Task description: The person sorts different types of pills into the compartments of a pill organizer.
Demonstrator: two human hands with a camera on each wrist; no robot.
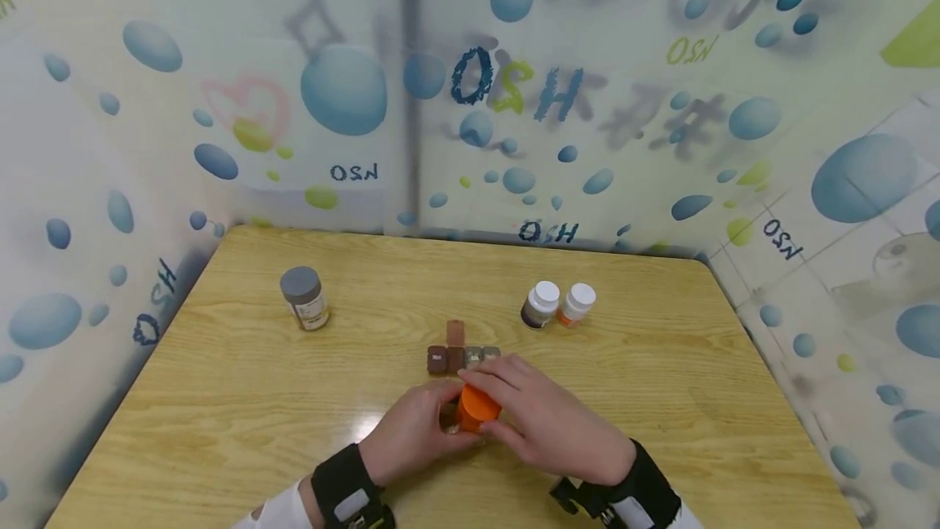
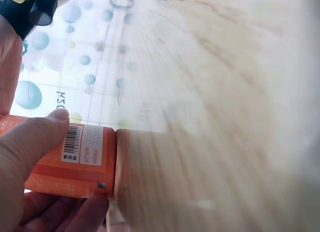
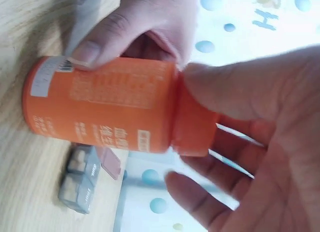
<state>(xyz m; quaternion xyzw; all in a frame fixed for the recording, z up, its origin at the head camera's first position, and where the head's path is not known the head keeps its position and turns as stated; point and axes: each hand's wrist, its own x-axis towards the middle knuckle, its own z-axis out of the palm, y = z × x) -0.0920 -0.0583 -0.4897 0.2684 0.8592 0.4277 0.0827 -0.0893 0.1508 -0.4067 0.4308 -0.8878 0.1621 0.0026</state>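
Note:
An orange pill bottle [image 3: 120, 104] with a printed label stands upright on the table near the front middle. My left hand [image 1: 411, 431] grips its body, the thumb lying beside the barcode label in the left wrist view. Around the orange cap [image 3: 197, 124] curl the thumb and fingers of my right hand [image 1: 547, 423]; the cap is on the bottle. Just behind the hands sits a small pill organizer [image 1: 455, 359] with brown and grey compartments, one brown lid [image 1: 455, 332] flipped up. Pale pills show through its grey compartments in the right wrist view.
A grey-lidded jar [image 1: 304, 300] stands at the back left of the wooden table [image 1: 220, 398]. Two white-capped bottles, one dark [image 1: 540, 304] and one white and orange [image 1: 576, 304], stand close together at the back right. A patterned curtain [image 1: 352, 162] surrounds the table.

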